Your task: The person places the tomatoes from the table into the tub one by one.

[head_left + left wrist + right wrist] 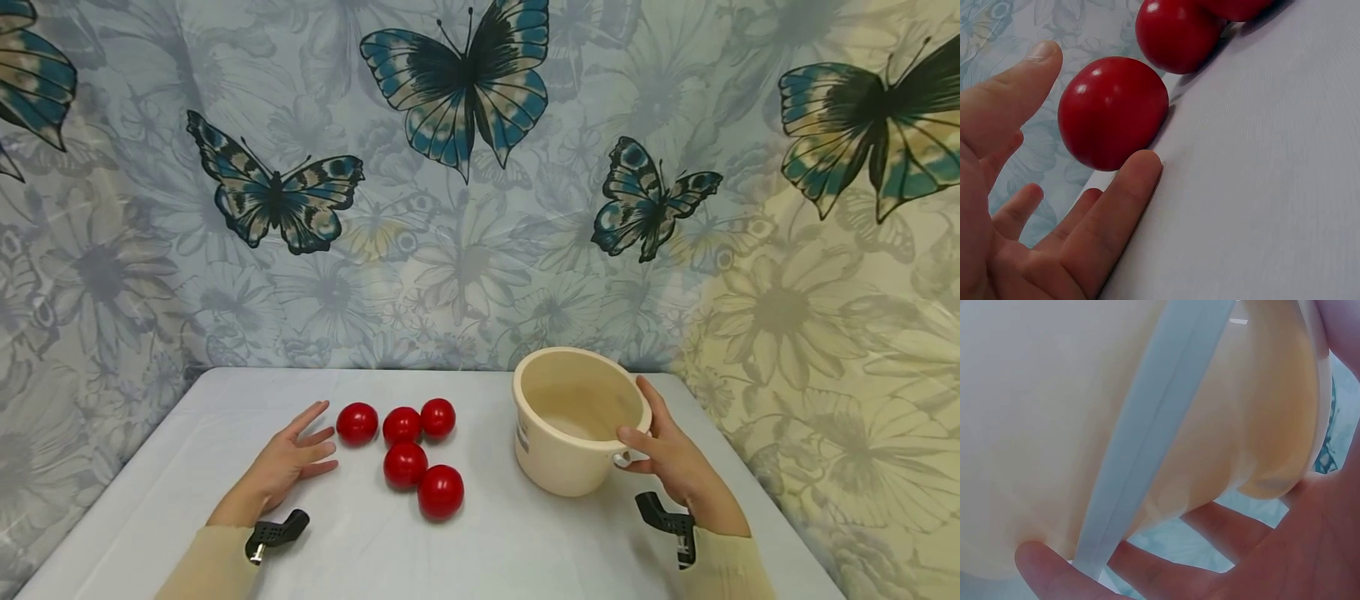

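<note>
My right hand point(678, 467) grips a cream plastic bucket point(562, 462) at its right side, thumb at the rim and fingers spread along the outer wall. The bucket tilts, its open mouth facing up and toward me, and no contents show inside. A pale handle strip point(1154, 425) crosses its wall in the right wrist view. On the left, my left hand point(288, 458) is held with fingers spread, holding nothing. Just beyond its fingertips sits the nearest shiny red ball point(1113, 112). Several more red balls, including a front one point(441, 492), are clustered to its right.
A white cloth covers the table point(360, 558). Behind and along both sides hangs a fabric backdrop point(480, 275) printed with butterflies and flowers. Each wrist wears a black camera mount, such as the left one point(281, 529).
</note>
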Demonstrator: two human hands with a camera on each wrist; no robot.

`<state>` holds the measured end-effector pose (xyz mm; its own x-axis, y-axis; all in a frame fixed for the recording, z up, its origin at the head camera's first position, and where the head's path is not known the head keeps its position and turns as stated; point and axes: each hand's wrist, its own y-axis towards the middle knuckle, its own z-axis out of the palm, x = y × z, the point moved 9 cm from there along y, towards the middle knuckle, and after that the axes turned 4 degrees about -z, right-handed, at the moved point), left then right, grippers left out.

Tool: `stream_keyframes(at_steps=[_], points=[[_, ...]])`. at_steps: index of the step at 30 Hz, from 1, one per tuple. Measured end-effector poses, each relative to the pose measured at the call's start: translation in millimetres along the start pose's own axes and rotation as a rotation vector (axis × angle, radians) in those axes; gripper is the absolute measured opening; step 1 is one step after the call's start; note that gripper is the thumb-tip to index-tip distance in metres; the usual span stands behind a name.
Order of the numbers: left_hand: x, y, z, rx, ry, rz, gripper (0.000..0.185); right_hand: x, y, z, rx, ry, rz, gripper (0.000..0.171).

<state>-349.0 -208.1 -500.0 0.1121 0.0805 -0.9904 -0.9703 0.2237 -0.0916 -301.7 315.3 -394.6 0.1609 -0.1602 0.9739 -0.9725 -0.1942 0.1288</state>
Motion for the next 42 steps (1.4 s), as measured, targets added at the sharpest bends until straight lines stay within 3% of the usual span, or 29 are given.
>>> stream_keyframes(at_steps=[14, 20, 24, 28, 31, 35, 42], points=[[-1.0, 24.0, 21.6, -0.029, 0.036, 0.010, 0.077, -6, 3, 2, -0.012, 0.014, 0.011, 0.092], [2.2, 27.7, 19.2, -0.097, 0.000, -0.010, 0.069, -6, 3, 3, -0.011, 0.014, 0.015, 0.092], [2.8, 27.2, 18.4, -0.084, -0.027, -0.025, 0.070, -5, 2, 2, -0.012, 0.016, 0.017, 0.092], [3.3, 26.4, 11.3, -0.085, -0.171, -0.044, 0.070, -6, 2, 2, -0.010, 0.019, 0.014, 0.092], [6.5, 26.5, 3.6, -0.121, -0.376, -0.091, 0.069, -6, 2, 2, -0.007, 0.018, 0.014, 0.093], [7.8, 28.2, 2.1, -0.175, -0.574, -0.160, 0.071, -6, 3, 2, -0.005, 0.014, 0.014, 0.094], [-14.9, 32.1, 24.2, -0.180, -0.671, -0.189, 0.071, -3, 2, -1, -0.014, 0.000, 0.014, 0.093]])
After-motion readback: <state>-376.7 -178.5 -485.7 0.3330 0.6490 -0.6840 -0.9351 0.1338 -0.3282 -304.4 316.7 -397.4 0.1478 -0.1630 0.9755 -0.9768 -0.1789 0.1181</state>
